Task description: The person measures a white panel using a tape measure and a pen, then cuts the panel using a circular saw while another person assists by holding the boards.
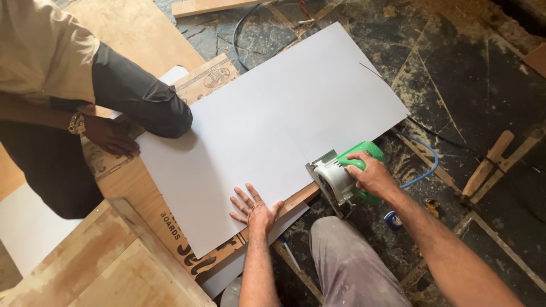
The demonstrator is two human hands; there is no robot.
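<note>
A large white laminate sheet (267, 125) lies flat over plywood boards on the floor. My left hand (254, 208) presses palm down on its near edge, fingers spread. My right hand (371, 173) grips the handle of a green and grey circular saw (341, 176), which sits at the sheet's near right edge. A thin cut line runs up the sheet from the saw. A blue cable (424, 165) trails from the saw.
Another person kneels at the left, knee (165, 111) on the sheet's far corner and a hand (114, 136) on the plywood (142, 193). Wooden boards (96, 267) lie at the lower left, wood strips (489, 165) at the right, on a dark stone floor (472, 85).
</note>
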